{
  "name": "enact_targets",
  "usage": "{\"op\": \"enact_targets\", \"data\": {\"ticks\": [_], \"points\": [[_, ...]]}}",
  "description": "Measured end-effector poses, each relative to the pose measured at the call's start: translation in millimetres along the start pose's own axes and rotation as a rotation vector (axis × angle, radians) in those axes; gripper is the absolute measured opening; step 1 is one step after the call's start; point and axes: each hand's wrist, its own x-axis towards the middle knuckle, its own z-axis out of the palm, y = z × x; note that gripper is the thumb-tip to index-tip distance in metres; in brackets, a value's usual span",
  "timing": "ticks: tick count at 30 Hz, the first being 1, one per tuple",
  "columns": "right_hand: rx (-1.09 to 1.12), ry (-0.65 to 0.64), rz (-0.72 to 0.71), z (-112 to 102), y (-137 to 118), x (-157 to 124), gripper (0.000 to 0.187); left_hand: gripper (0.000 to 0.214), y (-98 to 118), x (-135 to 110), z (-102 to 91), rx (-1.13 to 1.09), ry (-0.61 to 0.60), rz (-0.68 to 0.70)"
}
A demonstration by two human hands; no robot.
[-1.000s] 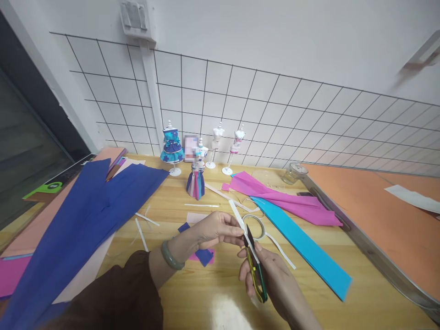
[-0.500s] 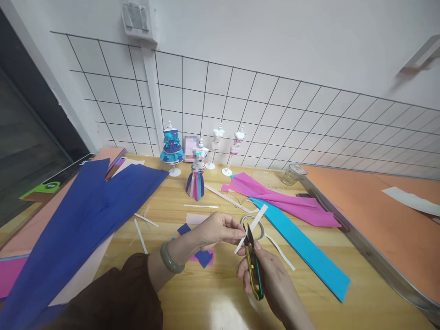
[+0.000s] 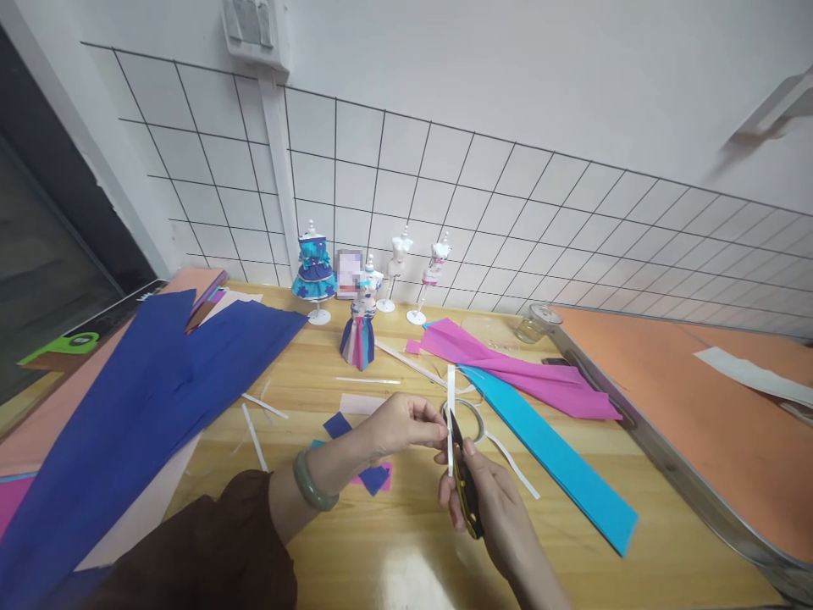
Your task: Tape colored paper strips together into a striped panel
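Note:
My left hand (image 3: pixel 400 424) pinches a narrow white paper strip (image 3: pixel 450 394) that stands nearly upright above the wooden table (image 3: pixel 394 551). My right hand (image 3: pixel 492 512) grips small yellow-green thread snips (image 3: pixel 462 483), whose black blades meet the strip just beside my left fingertips. A green bangle sits on my left wrist. A roll of clear tape (image 3: pixel 473 419) lies on the table just behind the strip. Small blue and pink paper scraps (image 3: pixel 372 477) lie under my left hand.
Large dark blue paper sheets (image 3: pixel 146 398) cover the left of the table. Cyan (image 3: pixel 552 457) and magenta (image 3: pixel 514 366) paper strips lie to the right. Small mannequin stands, two in paper dresses (image 3: pixel 316 271), line the back by a wire grid. A glass jar (image 3: pixel 532 322) and an orange board (image 3: pixel 686 390) sit right.
The white strip has turned in my left fingers from leaning left, to leaning right, to nearly upright. The snips stayed at the strip, and both hands shifted slightly.

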Motion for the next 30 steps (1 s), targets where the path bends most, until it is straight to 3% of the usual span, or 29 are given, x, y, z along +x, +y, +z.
{"op": "enact_targets", "data": {"ticks": [4, 10, 16, 30], "points": [[-0.001, 0.015, -0.022, 1.1, 2.7, 1.9, 0.056, 0.022, 1.7, 0.2, 2.1, -0.001, 0.04, -0.018], [-0.019, 0.031, -0.048, 2.6, 5.5, 3.5, 0.06, 0.021, 3.3, -0.1, 3.7, -0.092, 0.001, -0.044], [-0.035, 0.072, -0.039, 5.4, 4.7, 5.8, 0.063, 0.02, -0.2, 2.0, 2.1, -0.045, 0.06, -0.053], [-0.029, 0.157, -0.056, 8.9, 10.4, 12.1, 0.056, 0.02, -10.6, 5.4, 5.2, -0.093, 0.111, -0.043]]}}
